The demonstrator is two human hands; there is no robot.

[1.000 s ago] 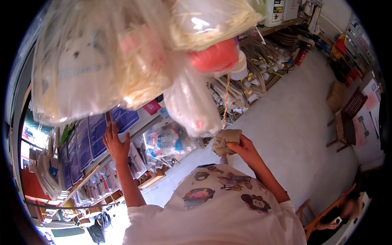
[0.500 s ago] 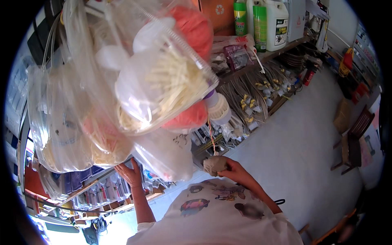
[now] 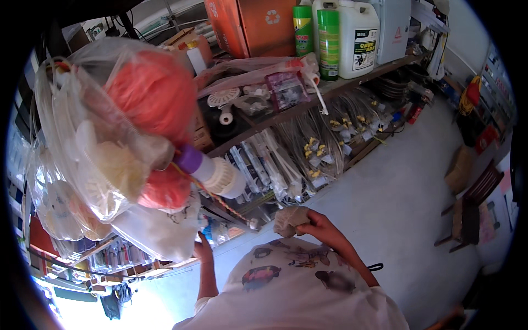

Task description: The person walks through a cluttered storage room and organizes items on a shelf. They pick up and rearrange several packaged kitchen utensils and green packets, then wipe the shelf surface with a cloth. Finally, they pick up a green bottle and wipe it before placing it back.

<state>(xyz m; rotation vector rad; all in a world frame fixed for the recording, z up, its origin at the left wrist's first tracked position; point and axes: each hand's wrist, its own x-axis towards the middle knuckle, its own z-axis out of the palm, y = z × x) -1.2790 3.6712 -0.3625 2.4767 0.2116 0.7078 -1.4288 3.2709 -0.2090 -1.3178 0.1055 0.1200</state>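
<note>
My right hand (image 3: 317, 224) grips a crumpled grey-brown rag (image 3: 290, 221) in front of my shirt. My left hand (image 3: 203, 249) is raised beside hanging clear plastic bags; its thumb is stretched up, while the white bag (image 3: 165, 231) hides most of its fingers. Whether it touches that bag, I cannot tell. Red bundles (image 3: 151, 99) and pale items fill the bags. A white and purple cylindrical fitting (image 3: 225, 177) hangs there too, beside a twisted red and yellow cord (image 3: 220, 202).
Behind the bags runs a shelf (image 3: 357, 77) with an orange box (image 3: 256, 27), green spray cans (image 3: 328, 47) and a white jug (image 3: 356, 41). Coiled hoses with yellow fittings (image 3: 313, 148) fill the level below. At the right, a wooden chair (image 3: 467, 220) stands on the grey floor (image 3: 385, 203).
The hanging bags now appear further left and lower, uncovering more of the shelf and the fitting. My left hand has shifted right, its fingers now mostly hidden. The right hand keeps the rag.
</note>
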